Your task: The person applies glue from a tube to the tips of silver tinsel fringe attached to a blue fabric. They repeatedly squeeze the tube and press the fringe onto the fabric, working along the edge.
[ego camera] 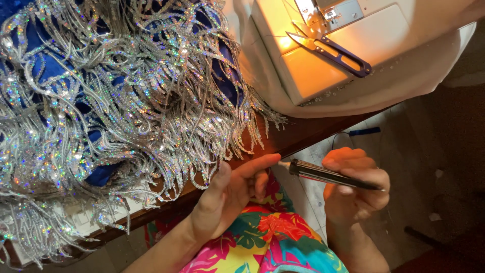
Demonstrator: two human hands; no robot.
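A blue garment (45, 71) thick with silver sequin fringe (131, 116) covers the left of the wooden table edge (303, 134), its strands hanging over the rim. To the right stands a white sewing machine (353, 45) under warm light, with dark thread snips (333, 50) lying on its bed. Below, over a bright floral lap (262, 242), the left hand (227, 194) is loosely open, its forefinger stretched out towards the tip of a slim dark tool (328, 175). The right hand (356, 189) is closed around that tool, holding it nearly level, just beside the fringe ends.
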